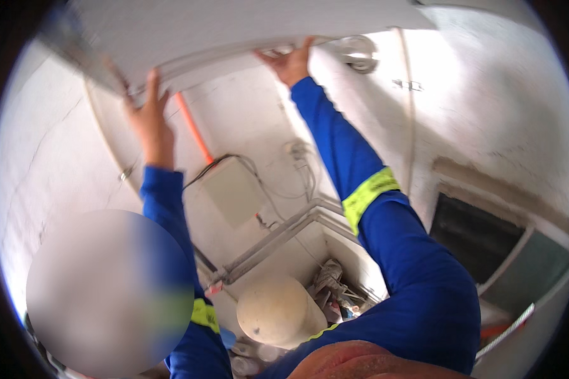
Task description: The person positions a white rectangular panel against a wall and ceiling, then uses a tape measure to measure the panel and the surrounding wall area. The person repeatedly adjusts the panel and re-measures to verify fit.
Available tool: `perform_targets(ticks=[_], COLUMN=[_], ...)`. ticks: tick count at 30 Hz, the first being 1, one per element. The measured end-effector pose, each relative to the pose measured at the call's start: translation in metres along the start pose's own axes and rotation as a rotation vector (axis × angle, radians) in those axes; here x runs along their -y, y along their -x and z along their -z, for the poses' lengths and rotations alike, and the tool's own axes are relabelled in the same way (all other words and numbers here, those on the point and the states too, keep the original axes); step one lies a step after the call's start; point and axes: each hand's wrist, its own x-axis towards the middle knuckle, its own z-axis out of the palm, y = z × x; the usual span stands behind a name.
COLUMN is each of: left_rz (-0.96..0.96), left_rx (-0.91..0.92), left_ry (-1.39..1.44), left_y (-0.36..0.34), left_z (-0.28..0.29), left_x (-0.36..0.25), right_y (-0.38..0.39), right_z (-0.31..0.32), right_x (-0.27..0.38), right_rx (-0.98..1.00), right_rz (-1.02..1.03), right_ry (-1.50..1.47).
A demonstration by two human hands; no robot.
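Note:
A large white casing [234, 25] with a long, curved lower edge spans the top of the view, above my head. Both my arms, in blue sleeves with yellow-green bands, reach up to it. My left hand [150, 123] grips its edge near the left end, thumb pointing up and fingers partly behind the edge. Farther right, my right hand [289, 65] holds the same lower edge, with thumb and fingers spread along it. The casing's upper side is out of view, and its left end is blurred.
An orange pipe [194, 128] runs down to a pale wall box [232, 191] with black cables. Grey pipes [278, 237] cross below. A rounded cream tank [278, 309] stands near a pile of debris [332, 284]. At right is a dark framed opening [474, 234]. A blurred disc hides the lower left.

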Motion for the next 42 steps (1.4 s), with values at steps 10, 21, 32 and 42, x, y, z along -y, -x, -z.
perform_targets(ticks=[10, 21, 32, 42], left_rz=[-0.060, -0.096, -0.212, -0.638], left_rx=[-0.017, 0.009, 0.098, 0.612], left_ry=[-0.640, -0.654, -0.726, -1.308], left_y=[0.001, -0.008, 0.004, -0.034], left_z=[0.029, 0.029, 0.039, 0.057], left_x=[-0.041, -0.045, -0.039, -0.059], right_y=[0.028, 0.012, 0.003, -0.004], right_z=[-0.029, -0.034, 0.000, 0.002], right_x=[0.008, 0.032, 0.029, 0.027], right_rx=[-0.071, -0.041, 0.054, 0.067], right_rz=[0.279, 0.068, 0.021, 0.008], right_ry=[0.301, 0.173, 0.110, 0.052])
